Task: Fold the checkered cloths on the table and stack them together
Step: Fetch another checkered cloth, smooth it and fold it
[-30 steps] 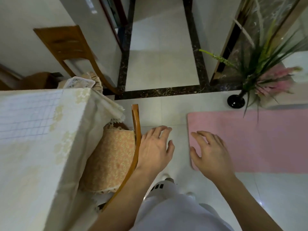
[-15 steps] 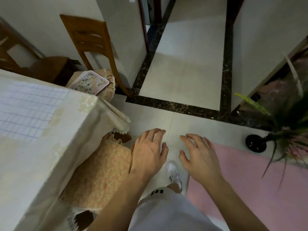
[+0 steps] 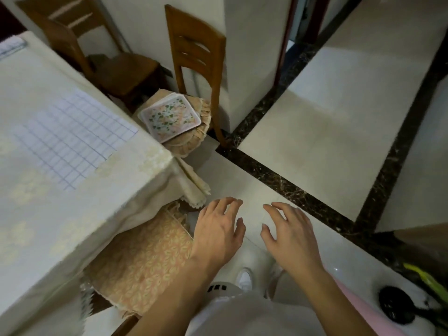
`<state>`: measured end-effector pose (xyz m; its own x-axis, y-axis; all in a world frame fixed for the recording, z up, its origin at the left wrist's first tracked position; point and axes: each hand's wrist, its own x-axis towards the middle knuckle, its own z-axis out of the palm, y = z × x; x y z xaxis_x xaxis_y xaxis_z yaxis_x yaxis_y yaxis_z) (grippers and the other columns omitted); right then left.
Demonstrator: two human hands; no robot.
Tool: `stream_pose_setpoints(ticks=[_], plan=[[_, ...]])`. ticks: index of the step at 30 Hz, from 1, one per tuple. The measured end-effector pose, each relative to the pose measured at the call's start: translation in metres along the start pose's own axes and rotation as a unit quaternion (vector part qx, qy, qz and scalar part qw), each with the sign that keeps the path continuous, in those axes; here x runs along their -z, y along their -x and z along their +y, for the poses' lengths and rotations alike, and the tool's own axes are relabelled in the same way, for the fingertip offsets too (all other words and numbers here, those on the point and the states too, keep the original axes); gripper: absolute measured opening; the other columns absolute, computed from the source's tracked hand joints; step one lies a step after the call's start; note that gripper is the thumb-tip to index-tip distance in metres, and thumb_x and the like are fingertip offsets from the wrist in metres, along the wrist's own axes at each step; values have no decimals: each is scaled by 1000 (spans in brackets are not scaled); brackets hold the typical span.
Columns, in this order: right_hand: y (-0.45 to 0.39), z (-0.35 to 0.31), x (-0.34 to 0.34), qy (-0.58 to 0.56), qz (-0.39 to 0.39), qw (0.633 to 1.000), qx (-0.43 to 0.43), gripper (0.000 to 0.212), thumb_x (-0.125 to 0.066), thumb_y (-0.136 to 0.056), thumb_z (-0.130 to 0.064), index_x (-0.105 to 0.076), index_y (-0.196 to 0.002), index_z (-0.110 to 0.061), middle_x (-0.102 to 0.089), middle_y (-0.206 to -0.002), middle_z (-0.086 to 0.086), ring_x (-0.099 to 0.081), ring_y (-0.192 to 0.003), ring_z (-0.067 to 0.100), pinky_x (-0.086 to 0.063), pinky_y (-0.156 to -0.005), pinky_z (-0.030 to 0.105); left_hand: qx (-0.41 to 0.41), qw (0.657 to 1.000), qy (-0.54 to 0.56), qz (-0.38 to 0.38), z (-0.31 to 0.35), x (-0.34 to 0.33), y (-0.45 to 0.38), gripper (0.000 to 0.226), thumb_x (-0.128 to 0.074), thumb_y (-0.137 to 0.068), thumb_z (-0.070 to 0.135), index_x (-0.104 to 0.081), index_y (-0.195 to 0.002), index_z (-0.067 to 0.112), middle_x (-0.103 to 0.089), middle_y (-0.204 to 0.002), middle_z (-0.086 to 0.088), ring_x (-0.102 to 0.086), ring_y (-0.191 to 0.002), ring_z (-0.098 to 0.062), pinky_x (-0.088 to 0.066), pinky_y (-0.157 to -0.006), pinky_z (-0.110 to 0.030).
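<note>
A white cloth with a blue check lies flat on the table, which is covered by a cream tablecloth, at the left. A second checkered cloth shows at the table's far left edge, mostly cut off. My left hand hovers over the floor just right of the table's corner, fingers loosely spread, holding nothing. My right hand hangs beside it, also spread and empty. Neither hand touches a cloth.
A chair with a patterned cushion is tucked under the table by my left hand. Another wooden chair holds a floral tray. A black vase base and a pink mat lie at the lower right.
The view has swung left toward the table, bringing more of the checkered cloth into sight. Both hands stay raised and empty; the pink mat and plant slid off to the right.
</note>
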<state>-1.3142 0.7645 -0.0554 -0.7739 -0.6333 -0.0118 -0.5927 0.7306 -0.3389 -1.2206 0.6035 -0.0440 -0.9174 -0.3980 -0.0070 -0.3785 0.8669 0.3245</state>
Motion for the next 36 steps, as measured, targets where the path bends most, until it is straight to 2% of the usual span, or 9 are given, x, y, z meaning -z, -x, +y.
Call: stream_pose_setpoints(ticks=[3, 8, 16, 19, 25, 30, 36], plan=[[-43, 2, -2, 2, -20, 999, 38, 46, -71, -85, -35, -65, -128, -20, -62, -129, 3, -60, -115, 21, -50, -98, 44, 42, 999, -7, 7, -7, 0, -23, 41, -51, -92, 33, -54, -132, 21, -61, -128, 1, -59, -111, -21, -53, -91, -38], [-128, 14, -10, -16, -34, 994, 104, 45, -71, -85, -32, -66, -127, -16, -62, -127, 4, -60, -112, 22, -53, -95, 44, 105, 994, -17, 12, -15, -1, -82, 43, -52, -95, 34, -51, -136, 22, -59, -132, 0, -57, -117, -21, -51, -95, -36], [-278, 33, -6, -29, -96, 970, 224, 44, -65, -89, -32, -62, -130, -16, -60, -127, 4, -58, -113, 21, -51, -97, 44, 207, 977, -19, 43, -21, 2, -186, 41, -52, -93, 29, -56, -132, 16, -62, -126, -5, -60, -108, -24, -53, -87, -36], [-324, 27, -4, -37, -118, 954, 273, 42, -64, -88, -31, -62, -128, -16, -60, -125, 4, -58, -110, 21, -52, -94, 42, 242, 968, -22, 58, -23, 7, -209, 41, -58, -90, 27, -58, -129, 16, -63, -123, -5, -61, -104, -23, -54, -84, -36], [-387, -12, -12, -50, -169, 920, 350, 44, -59, -92, -35, -60, -133, -18, -58, -131, 4, -56, -118, 23, -49, -99, 40, 341, 936, -24, 87, -41, 22, -221, 43, -58, -88, 27, -57, -130, 17, -62, -125, -3, -61, -103, -23, -53, -83, -36], [-416, -57, -28, -48, -183, 885, 425, 44, -62, -90, -34, -61, -131, -16, -60, -128, 6, -56, -116, 26, -48, -100, 46, 407, 907, -13, 108, -70, 34, -216, 44, -52, -88, 28, -54, -131, 20, -61, -125, -3, -59, -106, -23, -53, -85, -39], [-436, -121, -51, -42, -181, 858, 480, 42, -64, -87, -32, -64, -126, -16, -61, -123, 5, -58, -114, 24, -48, -100, 47, 456, 882, -12, 121, -123, 43, -206, 42, -62, -89, 25, -56, -130, 20, -62, -126, -2, -60, -108, -24, -52, -86, -36]])
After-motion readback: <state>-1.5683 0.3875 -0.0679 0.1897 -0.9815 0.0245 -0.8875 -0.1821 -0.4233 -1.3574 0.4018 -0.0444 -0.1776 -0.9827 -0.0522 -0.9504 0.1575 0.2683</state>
